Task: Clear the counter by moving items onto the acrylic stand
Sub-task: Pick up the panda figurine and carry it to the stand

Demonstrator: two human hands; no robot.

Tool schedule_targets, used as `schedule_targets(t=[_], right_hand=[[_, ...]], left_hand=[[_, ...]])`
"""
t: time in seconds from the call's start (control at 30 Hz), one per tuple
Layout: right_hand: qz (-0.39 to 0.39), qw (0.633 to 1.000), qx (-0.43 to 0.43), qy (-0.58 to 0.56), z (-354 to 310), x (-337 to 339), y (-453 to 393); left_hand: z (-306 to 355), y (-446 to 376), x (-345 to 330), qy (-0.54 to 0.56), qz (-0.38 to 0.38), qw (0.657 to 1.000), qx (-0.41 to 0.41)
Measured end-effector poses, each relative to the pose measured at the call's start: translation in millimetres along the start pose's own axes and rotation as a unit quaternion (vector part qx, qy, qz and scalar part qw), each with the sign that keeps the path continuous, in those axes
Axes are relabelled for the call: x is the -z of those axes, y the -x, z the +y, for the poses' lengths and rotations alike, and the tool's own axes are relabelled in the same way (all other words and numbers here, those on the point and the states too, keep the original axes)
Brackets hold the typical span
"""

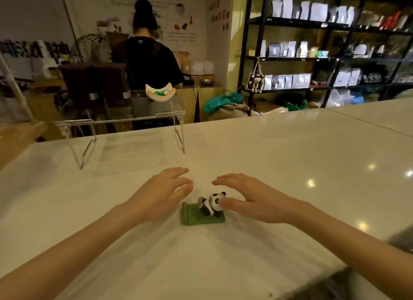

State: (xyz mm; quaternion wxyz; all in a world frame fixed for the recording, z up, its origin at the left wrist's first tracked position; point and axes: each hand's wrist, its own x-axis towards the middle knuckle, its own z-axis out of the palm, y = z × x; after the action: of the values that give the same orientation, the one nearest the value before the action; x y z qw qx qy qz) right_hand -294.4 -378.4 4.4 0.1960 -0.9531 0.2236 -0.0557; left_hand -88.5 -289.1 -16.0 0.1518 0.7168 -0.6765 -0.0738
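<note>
Reaching in from the near edge, both forearms converge over the counter (pixel 268 143), bare, palms down. Left hand (pixel 159 194): flat, fingers spread and extended, pointing forward-right, holding nothing; its fingertips lie just left of the panda (pixel 212 204), apart from it. Right hand (pixel 248 199): open, fingers loosely curved, arched over the figure's right side. Thumb looks to be touching the panda's head, though blur makes contact hard to confirm. No closed grip on either side.

Panda: small black-and-white figure lying on a green base (pixel 196 219), on the counter between the hands, nearer the front edge than the back.

Stand (pixel 120 121): clear acrylic, two bent legs, set at the counter's far-left edge, well apart from the panda. A white crescent dish (pixel 159 93) with orange rim and something green inside sits on its top, toward the right end. Remaining top surface to the left of the dish is bare.

Open room: counter between hands and stand is free white surface; wide free area also runs right, up to a seam in the top. A dark object (pixel 402 241) clips the right frame edge, near the right forearm; cannot make it out.

Beyond the counter: a person (pixel 145 54) in black, back turned, and black shelves (pixel 312 54) of pouches.
</note>
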Motion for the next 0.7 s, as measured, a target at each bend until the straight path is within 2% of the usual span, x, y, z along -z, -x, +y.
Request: schedule_targets(t=[0.27,0.5,0.7], right_hand=[[0.03,0.999,0.014,-0.035,-8.5,-16.7,2.9],[0.049,0.993,-0.011,-0.104,-6.1,-15.5,-2.4],[0.056,0.99,-0.008,-0.128,-4.9,-3.4,-13.7]], left_hand=[[-3.6,30.5,-21.0,0.057,-0.05,0.997,-0.004],[2.0,35.5,-21.9,0.022,-0.016,0.999,-0.033],[-0.5,33.5,-8.5,0.069,0.026,0.996,-0.04]])
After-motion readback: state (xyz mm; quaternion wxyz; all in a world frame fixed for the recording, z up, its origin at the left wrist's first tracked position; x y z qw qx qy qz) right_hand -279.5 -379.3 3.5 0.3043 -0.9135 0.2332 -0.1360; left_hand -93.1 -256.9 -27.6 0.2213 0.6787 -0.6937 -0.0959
